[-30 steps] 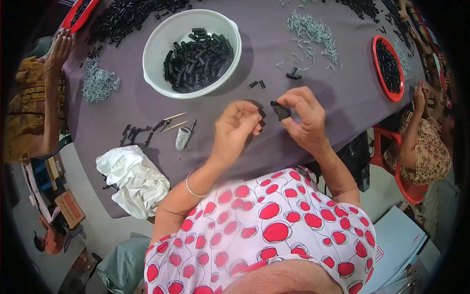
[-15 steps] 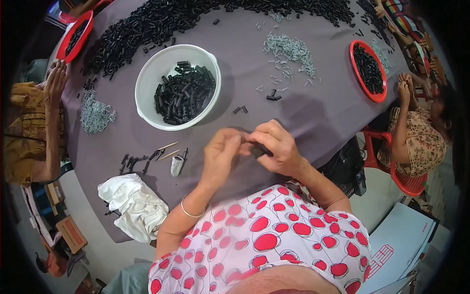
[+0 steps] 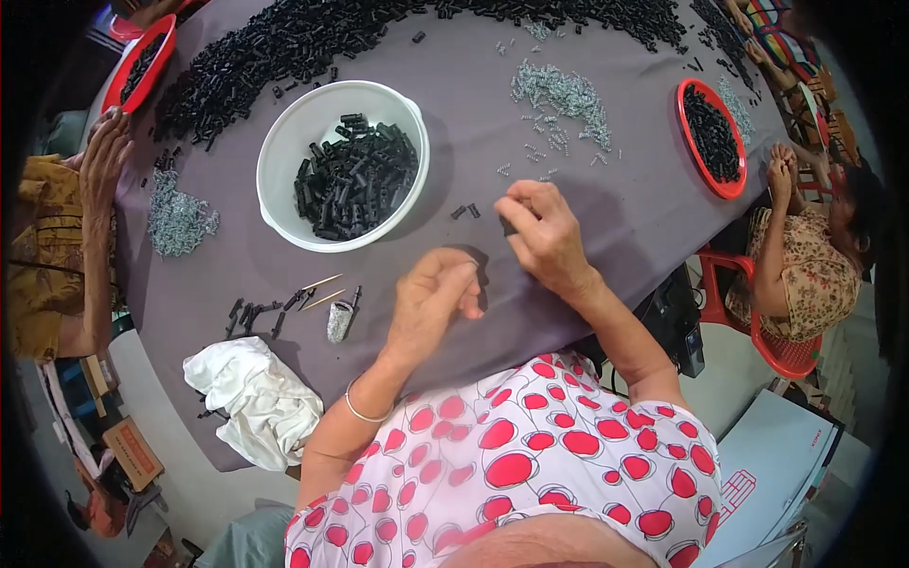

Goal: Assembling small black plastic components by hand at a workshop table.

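My left hand (image 3: pixel 434 301) is held low over the cloth near the front of the table, thumb and fingers curled together. Whatever it may hold is hidden. Farther out, my right hand (image 3: pixel 549 239) reaches over the cloth with its fingers bent and closed. A dark patch shows under its fingertips, too unclear to name. Just left of those fingers lie two small black plastic pieces (image 3: pixel 465 211). Beyond the right hand is a scattered pile of small metal springs (image 3: pixel 563 95). A white bowl (image 3: pixel 269 204) of similar black pieces (image 3: pixel 355 185) stands to the left.
A long heap of black pieces (image 3: pixel 284 57) covers the far side. At left are more springs (image 3: pixel 180 216), two wooden sticks (image 3: pixel 324 301), loose black parts (image 3: pixel 251 312) and a white cloth (image 3: pixel 254 398). Red trays (image 3: pixel 682 118) and other people sit at both sides.
My hands have come apart. The right hand has moved away from me, covering the black pieces that lay near the springs. The left hand stays nearly in place.
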{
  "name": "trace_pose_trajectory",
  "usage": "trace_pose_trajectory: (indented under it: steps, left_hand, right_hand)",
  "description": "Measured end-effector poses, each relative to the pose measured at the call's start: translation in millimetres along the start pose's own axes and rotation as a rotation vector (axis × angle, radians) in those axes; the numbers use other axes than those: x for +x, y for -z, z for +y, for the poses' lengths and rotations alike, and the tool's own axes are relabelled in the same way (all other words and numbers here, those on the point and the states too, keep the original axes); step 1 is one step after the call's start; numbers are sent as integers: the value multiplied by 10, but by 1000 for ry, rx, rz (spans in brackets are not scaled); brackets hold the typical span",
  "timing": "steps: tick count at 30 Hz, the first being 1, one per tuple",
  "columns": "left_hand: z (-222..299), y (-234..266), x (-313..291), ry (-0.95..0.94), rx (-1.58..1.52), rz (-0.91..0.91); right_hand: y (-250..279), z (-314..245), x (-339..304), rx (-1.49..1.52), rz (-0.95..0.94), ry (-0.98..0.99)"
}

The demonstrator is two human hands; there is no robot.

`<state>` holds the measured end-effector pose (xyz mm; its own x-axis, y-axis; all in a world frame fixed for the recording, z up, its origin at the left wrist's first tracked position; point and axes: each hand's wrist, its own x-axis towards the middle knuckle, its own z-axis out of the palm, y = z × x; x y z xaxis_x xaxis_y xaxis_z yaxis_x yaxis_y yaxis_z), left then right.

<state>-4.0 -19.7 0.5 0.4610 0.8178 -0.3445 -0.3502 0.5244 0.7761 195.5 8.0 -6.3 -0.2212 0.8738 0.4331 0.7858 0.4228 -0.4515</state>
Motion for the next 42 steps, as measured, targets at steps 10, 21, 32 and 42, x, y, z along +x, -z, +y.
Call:
trace_pose_trajectory:
  steps: [10, 21, 32, 42]
  left_hand:
    - [-97, 27, -7, -40, -22, 23]
    - [-14, -29, 4, -1, 40, 91]
    - [-81, -7, -11, -83, -33, 20]
    - [-98, -10, 6, -94, 11, 10]
  right_hand:
    - [131, 348, 435, 7, -20, 21]
    - [281, 166, 346, 38, -102, 55]
    - [431, -416, -8, 306, -241, 34]
    - [440, -459, -47, 320, -241, 34]
